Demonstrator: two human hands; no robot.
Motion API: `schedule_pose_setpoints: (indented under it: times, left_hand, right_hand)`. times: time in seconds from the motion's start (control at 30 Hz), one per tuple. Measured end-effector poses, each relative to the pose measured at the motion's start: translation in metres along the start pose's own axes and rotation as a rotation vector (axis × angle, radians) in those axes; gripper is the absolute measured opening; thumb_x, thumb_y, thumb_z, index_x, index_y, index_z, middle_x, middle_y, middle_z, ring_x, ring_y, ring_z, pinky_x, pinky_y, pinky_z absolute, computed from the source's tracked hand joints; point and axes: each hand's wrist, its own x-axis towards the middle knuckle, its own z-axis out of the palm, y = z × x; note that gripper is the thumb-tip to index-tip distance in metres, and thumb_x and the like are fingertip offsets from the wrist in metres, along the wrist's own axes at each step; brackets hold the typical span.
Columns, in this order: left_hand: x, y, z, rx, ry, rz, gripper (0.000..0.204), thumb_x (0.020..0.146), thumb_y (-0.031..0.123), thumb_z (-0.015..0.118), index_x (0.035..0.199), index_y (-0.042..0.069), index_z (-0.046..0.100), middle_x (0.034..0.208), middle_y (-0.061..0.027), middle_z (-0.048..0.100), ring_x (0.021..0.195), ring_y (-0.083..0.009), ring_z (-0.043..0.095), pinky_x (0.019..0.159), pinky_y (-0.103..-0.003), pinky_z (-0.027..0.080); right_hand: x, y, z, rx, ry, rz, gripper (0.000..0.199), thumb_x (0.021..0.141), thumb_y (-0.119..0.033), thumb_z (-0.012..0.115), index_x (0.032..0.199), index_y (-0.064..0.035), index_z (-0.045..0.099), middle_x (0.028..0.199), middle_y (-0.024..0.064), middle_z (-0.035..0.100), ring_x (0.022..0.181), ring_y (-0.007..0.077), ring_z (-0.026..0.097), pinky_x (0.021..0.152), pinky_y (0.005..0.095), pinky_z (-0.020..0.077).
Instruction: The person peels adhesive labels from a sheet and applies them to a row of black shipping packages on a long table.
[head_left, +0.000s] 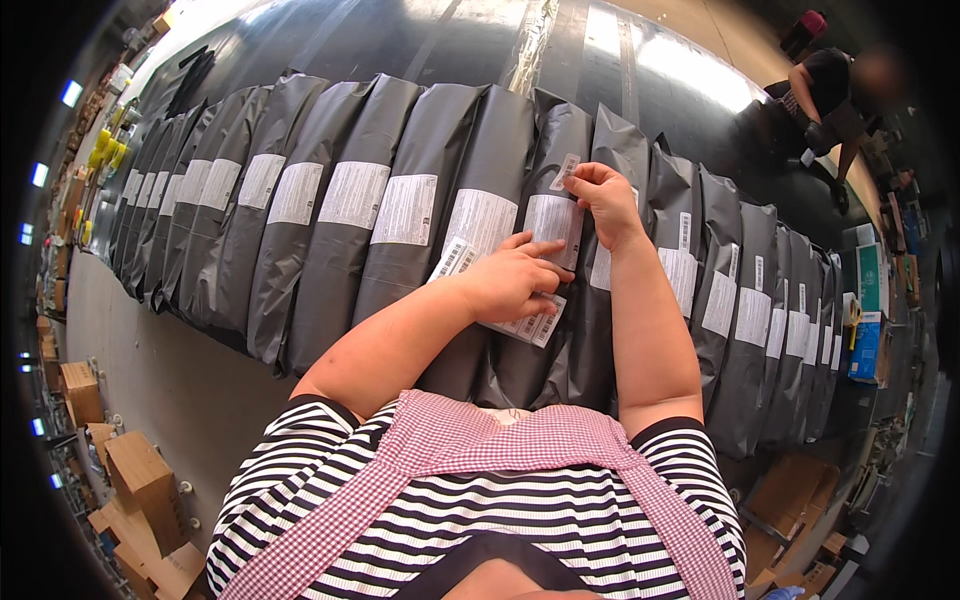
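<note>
A long row of dark grey plastic mailing bags (400,130) stands packed side by side in front of me, most bearing a white printed label. My right hand (608,205) pinches the edge of a small white barcode sticker (565,172), which lies against one bag above its larger white label (553,222). Lower on the same bag and its neighbour, my left hand (515,282) has bent fingers around a sheet of barcode stickers (532,322). That sheet shows on both sides of the hand; its middle is hidden. Several bags on the right carry a barcode sticker above the large label.
The bags stand on a dark, shiny table (480,50) with strips of clear tape (530,60) across it. At the far right a person (830,95) in dark clothes leans over the table. Cardboard boxes (145,480) lie on the floor at left. A blue box (866,345) stands right.
</note>
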Motion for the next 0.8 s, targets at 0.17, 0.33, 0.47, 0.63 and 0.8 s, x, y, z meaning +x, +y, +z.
schedule_pose_setpoints:
  times: [0.17,0.33,0.47,0.63,0.8]
  left_hand:
    - [-0.001,0.0,-0.001,-0.003,0.004,0.001,0.025,0.089,0.034,0.069,0.089,0.01,0.069,0.135,0.0006,0.063,0.147,-0.0268,0.031,0.121,-0.053,0.016]
    - [-0.001,-0.003,0.003,-0.053,0.041,0.019,0.024,0.089,0.03,0.07,0.08,0.009,0.064,0.134,-0.0014,0.064,0.147,-0.0297,0.03,0.12,-0.055,0.016]
    - [0.0,-0.003,0.002,-0.05,0.038,0.021,0.024,0.089,0.031,0.07,0.08,0.009,0.064,0.134,-0.0014,0.064,0.147,-0.0298,0.03,0.12,-0.055,0.016]
    - [0.0,-0.003,0.003,-0.043,0.036,0.018,0.025,0.089,0.032,0.069,0.08,0.009,0.064,0.134,-0.0011,0.063,0.147,-0.0295,0.03,0.12,-0.055,0.015]
    - [0.0,-0.003,0.002,-0.024,0.023,0.013,0.025,0.089,0.035,0.069,0.087,0.01,0.068,0.135,-0.0002,0.063,0.147,-0.0275,0.03,0.121,-0.053,0.015]
  right_hand:
    - [0.004,0.005,0.002,-0.046,-0.02,-0.109,0.011,0.084,-0.004,0.075,0.093,-0.0037,0.068,0.086,0.0009,0.069,0.074,0.0078,0.06,0.067,0.023,0.0459]
    - [0.011,0.005,0.006,-0.14,0.074,-0.091,0.013,0.083,0.001,0.073,0.095,0.0001,0.068,0.088,0.0047,0.07,0.078,0.0115,0.064,0.072,0.0254,0.0514]
    - [0.017,0.005,0.003,-0.179,0.047,-0.079,0.016,0.082,0.001,0.074,0.097,0.0003,0.068,0.089,0.0052,0.07,0.079,0.0119,0.064,0.073,0.0256,0.052]
    - [0.018,0.007,0.001,-0.157,0.035,-0.062,0.018,0.081,0.001,0.075,0.098,0.0003,0.068,0.09,0.0054,0.071,0.08,0.012,0.065,0.074,0.0255,0.0523]
    - [0.017,0.005,-0.003,-0.066,0.003,-0.036,0.018,0.081,0.001,0.075,0.098,0.0002,0.069,0.09,0.0058,0.071,0.08,0.012,0.065,0.074,0.0255,0.0525]
